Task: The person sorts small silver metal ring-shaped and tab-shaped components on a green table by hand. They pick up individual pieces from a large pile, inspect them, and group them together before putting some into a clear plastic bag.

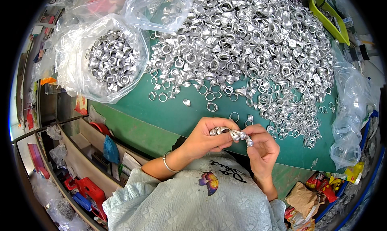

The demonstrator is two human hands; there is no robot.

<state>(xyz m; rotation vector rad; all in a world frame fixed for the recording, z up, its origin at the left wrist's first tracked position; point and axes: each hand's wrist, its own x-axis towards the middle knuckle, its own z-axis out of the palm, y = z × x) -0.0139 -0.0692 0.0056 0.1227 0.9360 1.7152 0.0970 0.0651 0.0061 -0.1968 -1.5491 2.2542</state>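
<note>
My left hand is closed around several silver metal rings, which line up between the fingers and thumb. Close beside it, my right hand pinches a silver ring between thumb and fingers, right by the rings at the left fingertips. Both hands are just over the near edge of the green tabletop. Beyond them spreads a large heap of loose silver rings, with a few single rings lying nearest to my fingers. The ring faces inside my grip are partly hidden.
At the left stands an open clear plastic bag with rings in it; another clear bag lies behind. A yellow-green tray is at the far right, above crumpled clear plastic. Drawers sit lower left.
</note>
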